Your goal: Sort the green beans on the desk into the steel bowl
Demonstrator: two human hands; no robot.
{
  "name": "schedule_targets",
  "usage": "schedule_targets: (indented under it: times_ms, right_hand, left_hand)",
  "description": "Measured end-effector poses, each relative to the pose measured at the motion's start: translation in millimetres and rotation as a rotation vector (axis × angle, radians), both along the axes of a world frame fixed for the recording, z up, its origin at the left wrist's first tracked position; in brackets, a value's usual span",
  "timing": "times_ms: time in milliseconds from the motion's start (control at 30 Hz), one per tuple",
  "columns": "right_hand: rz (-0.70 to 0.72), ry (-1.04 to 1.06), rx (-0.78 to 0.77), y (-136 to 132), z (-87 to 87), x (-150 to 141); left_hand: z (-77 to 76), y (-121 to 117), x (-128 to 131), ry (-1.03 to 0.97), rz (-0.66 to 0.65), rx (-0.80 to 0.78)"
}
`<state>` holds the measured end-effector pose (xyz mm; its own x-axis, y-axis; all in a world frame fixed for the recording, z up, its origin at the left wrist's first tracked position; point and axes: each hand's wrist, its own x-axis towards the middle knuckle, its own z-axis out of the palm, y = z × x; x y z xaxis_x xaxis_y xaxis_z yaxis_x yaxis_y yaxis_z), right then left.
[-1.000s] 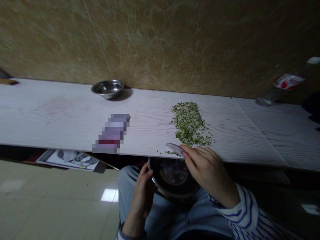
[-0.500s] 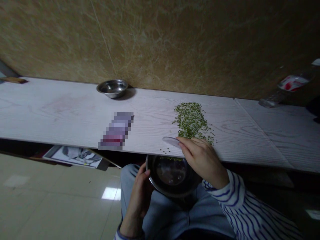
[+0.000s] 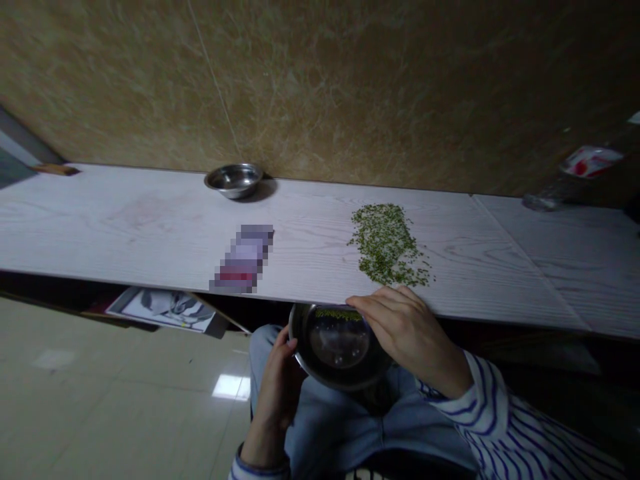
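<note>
My left hand (image 3: pixel 277 380) grips the left rim of a metal bowl (image 3: pixel 320 377), held tilted above my lap against the table's front edge. Small green mung beans (image 3: pixel 340 313) lie along the far inner side of that bowl. Over the bowl's right side, at the table edge, my right hand (image 3: pixel 400 327) has its fingers pressed together. The thin clear disc it held a moment ago is hidden behind the fingers now. Just beyond this hand, a patch of mung beans (image 3: pixel 383 243) is spread on the white table (image 3: pixel 305 260).
A small steel bowl (image 3: pixel 234 181) stands by the wall. Left of the beans lies a blurred-out flat object (image 3: pixel 243 260). A plastic bottle (image 3: pixel 575 173) with a red label is at the far right. An open drawer (image 3: pixel 165 310) juts out below the table.
My right hand has drawn toward me to the table edge, and the few stray beans there are gone from the tabletop. The clear disc has passed out of sight. The view has shifted slightly.
</note>
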<state>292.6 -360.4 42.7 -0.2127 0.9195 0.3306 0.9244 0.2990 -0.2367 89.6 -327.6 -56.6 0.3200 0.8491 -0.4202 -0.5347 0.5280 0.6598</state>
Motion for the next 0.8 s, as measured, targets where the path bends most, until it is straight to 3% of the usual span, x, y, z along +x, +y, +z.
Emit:
schedule_targets:
  times_ms: [233, 400, 800]
  right_hand:
    - [-0.138, 0.018, 0.102, -17.6, 1.9, 26.7]
    - [-0.248, 0.078, 0.161, -34.1, -4.0, 51.1]
    - [-0.394, 0.143, 0.243, -65.7, -7.7, 81.4]
  left_hand:
    - [1.6, -17.3, 0.2, 0.106, -0.054, -0.008]
    - [-5.5, -28.8, -2.9, 0.189, 0.021, -0.011]
    - [-4.1, -36.5, 20.3, 0.197, -0.06, -0.021]
